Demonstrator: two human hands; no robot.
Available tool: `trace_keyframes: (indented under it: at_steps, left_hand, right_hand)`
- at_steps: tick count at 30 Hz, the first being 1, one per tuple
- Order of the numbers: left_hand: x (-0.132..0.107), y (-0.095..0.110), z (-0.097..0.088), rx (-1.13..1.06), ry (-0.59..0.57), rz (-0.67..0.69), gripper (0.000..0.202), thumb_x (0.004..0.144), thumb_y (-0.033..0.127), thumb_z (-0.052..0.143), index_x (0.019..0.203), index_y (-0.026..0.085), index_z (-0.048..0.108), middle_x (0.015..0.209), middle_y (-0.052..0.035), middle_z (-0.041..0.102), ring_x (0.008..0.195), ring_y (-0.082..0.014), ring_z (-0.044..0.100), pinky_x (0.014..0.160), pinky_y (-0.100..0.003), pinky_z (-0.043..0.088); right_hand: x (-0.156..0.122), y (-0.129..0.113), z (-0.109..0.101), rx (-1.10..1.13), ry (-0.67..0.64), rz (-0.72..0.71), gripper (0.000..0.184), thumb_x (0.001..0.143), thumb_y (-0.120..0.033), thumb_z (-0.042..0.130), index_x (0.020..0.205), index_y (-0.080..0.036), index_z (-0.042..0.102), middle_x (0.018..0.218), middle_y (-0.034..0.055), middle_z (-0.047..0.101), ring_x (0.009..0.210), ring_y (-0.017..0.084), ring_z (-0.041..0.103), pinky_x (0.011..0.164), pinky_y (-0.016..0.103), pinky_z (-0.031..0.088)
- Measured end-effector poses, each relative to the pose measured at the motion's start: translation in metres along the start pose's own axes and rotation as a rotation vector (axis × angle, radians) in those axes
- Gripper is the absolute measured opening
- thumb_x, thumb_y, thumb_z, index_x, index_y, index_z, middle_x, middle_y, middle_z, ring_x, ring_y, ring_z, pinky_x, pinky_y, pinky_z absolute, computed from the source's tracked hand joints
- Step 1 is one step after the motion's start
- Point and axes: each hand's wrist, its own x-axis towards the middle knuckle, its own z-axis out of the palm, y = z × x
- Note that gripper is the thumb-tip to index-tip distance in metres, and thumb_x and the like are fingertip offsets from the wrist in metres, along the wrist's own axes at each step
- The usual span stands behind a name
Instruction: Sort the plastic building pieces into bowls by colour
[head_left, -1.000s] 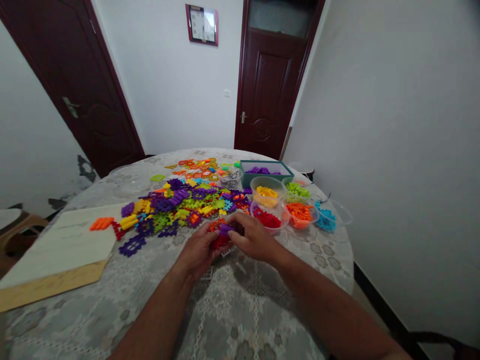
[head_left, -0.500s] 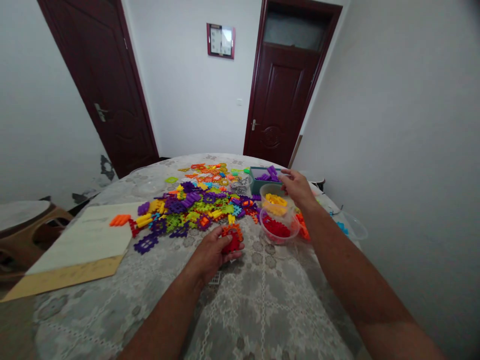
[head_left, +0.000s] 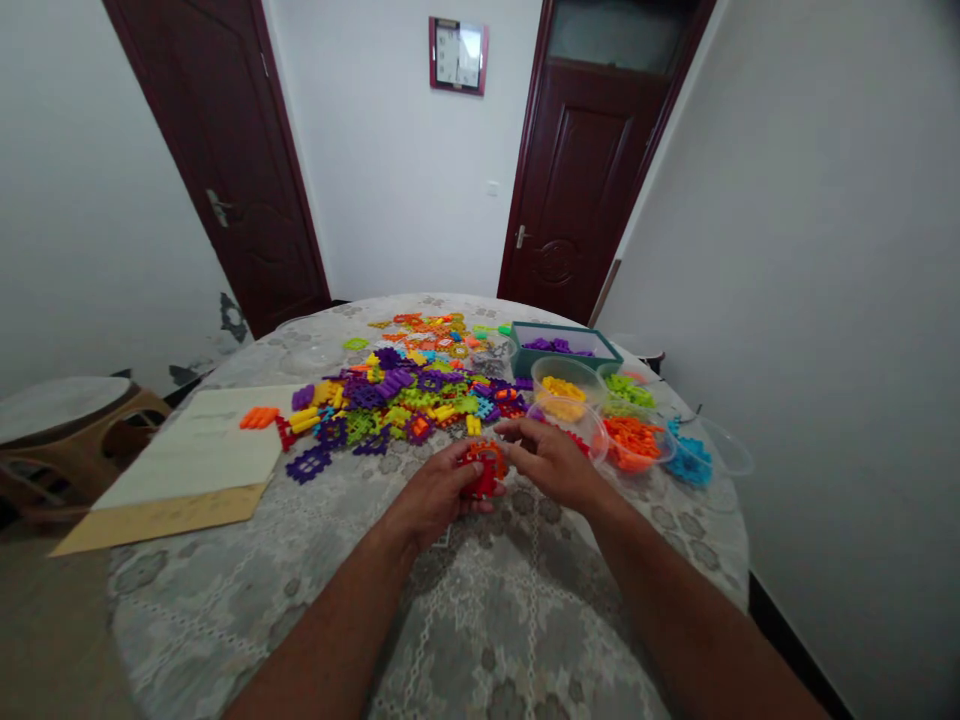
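My left hand (head_left: 442,487) is closed around red and orange toothed plastic building pieces (head_left: 484,472), above the near part of the table. Its thumb presses on the red face, and an orange toothed rim shows at the top. Close by on the right is my right hand (head_left: 551,462), fingers apart and tips at the edge of the orange rim. I cannot tell whether those tips touch it. Behind both hands lies a heap of mixed building pieces (head_left: 409,405) in purple, green, yellow, blue and orange. Part of a clear tub of red pieces (head_left: 592,440) is hidden by my right hand.
Clear tubs hold yellow pieces (head_left: 562,390), green pieces (head_left: 628,392), orange pieces (head_left: 632,440) and blue pieces (head_left: 688,458). Behind them stands a teal box (head_left: 525,360) with purple pieces. Paper sheets (head_left: 195,450) lie at the left on the patterned tablecloth (head_left: 480,640).
My right hand has come back from the teal box to beside my left hand. Purple pieces now lie low in the box. The view has shifted slightly.
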Motion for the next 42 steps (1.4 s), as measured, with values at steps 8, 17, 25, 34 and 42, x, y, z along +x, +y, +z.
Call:
trace_keyframes:
  at_steps: [8, 17, 25, 34, 42]
  left_hand:
    - [0.001, 0.001, 0.001, 0.035, 0.018, -0.013, 0.044, 0.083, 0.021, 0.079, 0.126, 0.020, 0.069, 0.109, -0.0132, 0.075, 0.085, -0.0234, 0.077, 0.064, -0.029, 0.063]
    - [0.004, 0.003, 0.000, 0.034, 0.085, 0.023, 0.030, 0.086, 0.018, 0.074, 0.116, 0.015, 0.069, 0.107, -0.0147, 0.076, 0.083, -0.0222, 0.077, 0.061, -0.028, 0.063]
    - [0.007, 0.003, -0.002, -0.001, 0.125, 0.061, 0.023, 0.089, 0.018, 0.072, 0.110, 0.016, 0.064, 0.107, -0.0137, 0.075, 0.084, -0.0211, 0.077, 0.060, -0.028, 0.064]
    - [0.012, 0.005, -0.008, 0.077, 0.215, 0.070, 0.021, 0.091, 0.014, 0.069, 0.111, 0.016, 0.063, 0.104, -0.0112, 0.076, 0.087, -0.0213, 0.077, 0.062, -0.028, 0.065]
    - [0.014, 0.003, -0.008, 0.062, 0.241, 0.060, 0.029, 0.086, 0.013, 0.075, 0.113, 0.017, 0.065, 0.101, -0.0093, 0.076, 0.080, -0.0210, 0.077, 0.058, -0.029, 0.065]
  right_hand:
    - [-0.005, 0.001, 0.000, -0.047, 0.061, -0.006, 0.024, 0.095, -0.026, 0.062, 0.117, -0.022, 0.071, 0.092, 0.0014, 0.072, 0.081, 0.016, 0.066, 0.073, 0.028, 0.049]
    - [-0.003, 0.001, -0.011, 0.296, 0.049, 0.212, 0.033, 0.092, -0.041, 0.062, 0.117, -0.020, 0.070, 0.068, -0.0034, 0.062, 0.050, 0.011, 0.052, 0.045, 0.021, 0.040]
    - [-0.002, 0.008, -0.035, 0.365, 0.136, 0.255, 0.036, 0.086, -0.043, 0.066, 0.113, -0.019, 0.069, 0.060, -0.0057, 0.060, 0.046, 0.010, 0.051, 0.043, 0.021, 0.040]
    - [0.000, 0.014, -0.048, 0.293, 0.230, 0.163, 0.028, 0.084, -0.033, 0.065, 0.108, -0.021, 0.070, 0.078, -0.0021, 0.067, 0.058, 0.011, 0.058, 0.052, 0.022, 0.046]
    - [0.002, 0.036, -0.081, 0.182, 0.507, 0.125, 0.029, 0.085, -0.037, 0.064, 0.106, -0.018, 0.072, 0.081, 0.0015, 0.069, 0.064, 0.014, 0.061, 0.057, 0.025, 0.049]
